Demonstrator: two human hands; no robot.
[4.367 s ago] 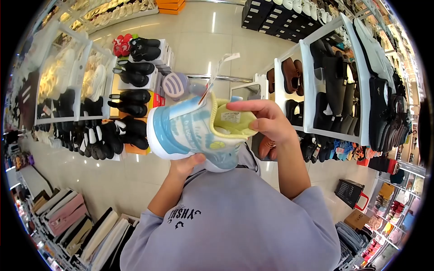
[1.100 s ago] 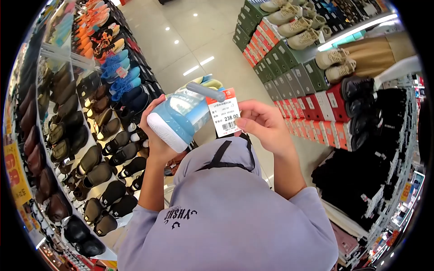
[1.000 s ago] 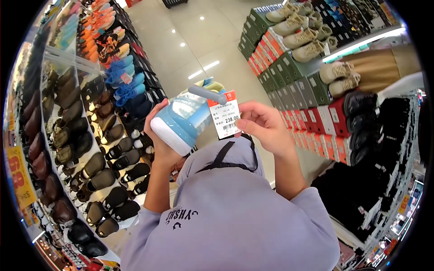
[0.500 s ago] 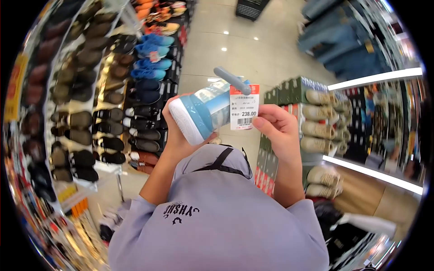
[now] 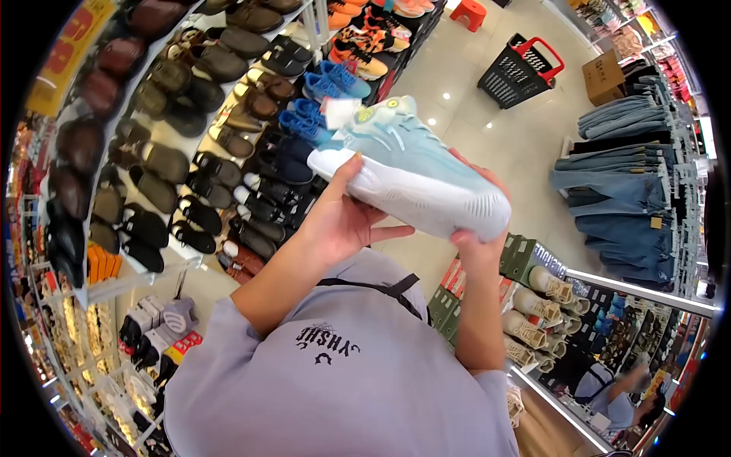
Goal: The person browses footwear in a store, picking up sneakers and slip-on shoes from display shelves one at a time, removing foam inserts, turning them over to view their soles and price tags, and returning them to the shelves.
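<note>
A light blue sneaker (image 5: pixel 403 148) with a thick white sole lies on its side between my two hands, sole towards me. My left hand (image 5: pixel 335 225) grips it near the left end, thumb pressed on the sole and some fingers stretched out beneath. At the right end, my right hand (image 5: pixel 483 228) is closed around the shoe, its thumb under the sole's edge and fingers behind the upper. A white price tag (image 5: pixel 343 113) hangs by the shoe's upper left end, its print unreadable. Yellow-green detail shows near the shoe's opening.
Shelves of dark shoes (image 5: pixel 164 160) rise on the left, with blue sneakers (image 5: pixel 339 80) behind the held one. To the right stand beige sneakers (image 5: pixel 525 327) on boxes and a rack of jeans (image 5: pixel 617 190). A black shopping basket (image 5: pixel 514 76) and red stool (image 5: pixel 468 14) are on the floor.
My right hand has let go of the price tag and taken hold of the shoe's right end. The sneaker has turned so its side and sole show lengthwise. The view has shifted.
</note>
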